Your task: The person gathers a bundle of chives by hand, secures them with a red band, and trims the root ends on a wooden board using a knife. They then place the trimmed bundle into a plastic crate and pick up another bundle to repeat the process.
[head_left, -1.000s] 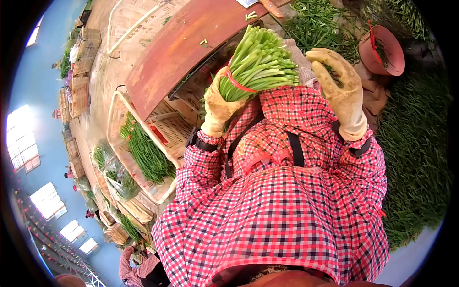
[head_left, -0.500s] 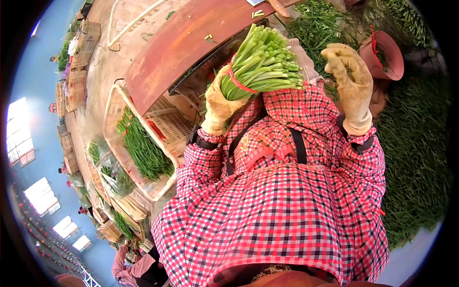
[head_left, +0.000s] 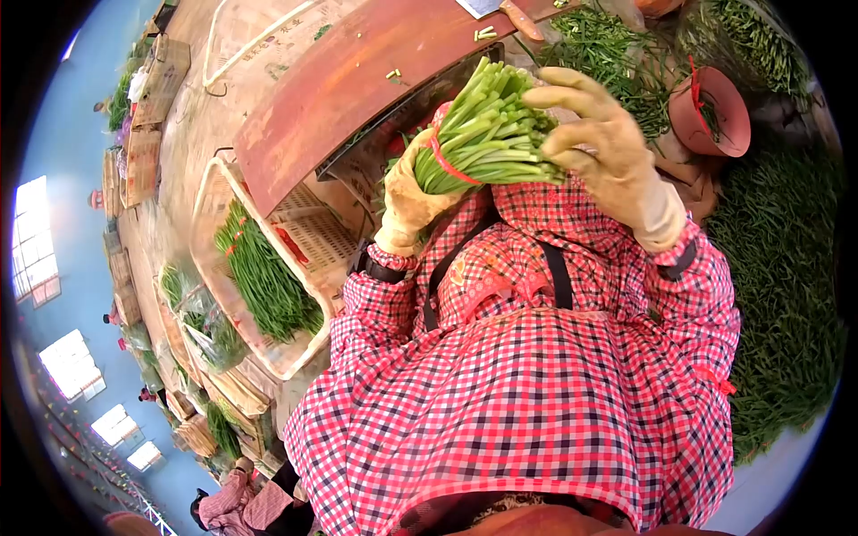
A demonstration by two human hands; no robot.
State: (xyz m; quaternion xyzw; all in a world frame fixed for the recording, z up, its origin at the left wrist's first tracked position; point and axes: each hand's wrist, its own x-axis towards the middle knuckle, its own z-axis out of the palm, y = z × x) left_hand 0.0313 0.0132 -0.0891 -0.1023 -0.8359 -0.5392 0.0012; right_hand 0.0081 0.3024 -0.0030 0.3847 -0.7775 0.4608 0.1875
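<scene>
My left hand (head_left: 413, 198), in a pale work glove, is closed round a bunch of green stems (head_left: 490, 134) with a red band about it. The pale cut ends point up and to the right, and the leafy part is mostly hidden behind the glove and sleeve. My right hand (head_left: 603, 147), gloved too, is at the cut ends with its fingers apart and curved, holding nothing. Its fingertips overlap the right edge of the bunch in this view.
A reddish-brown board (head_left: 322, 103) lies ahead, with a cleaver (head_left: 518, 20) and cut stem bits. At left stands a plastic crate (head_left: 299, 362) of banded greens. A pink bucket (head_left: 728, 129) and heaped greens (head_left: 778, 295) are at right. Another person (head_left: 246, 505) is at lower left.
My right hand has moved left to the stem ends, and its curled fingers have spread. The bunch in my left hand sits slightly lower in view.
</scene>
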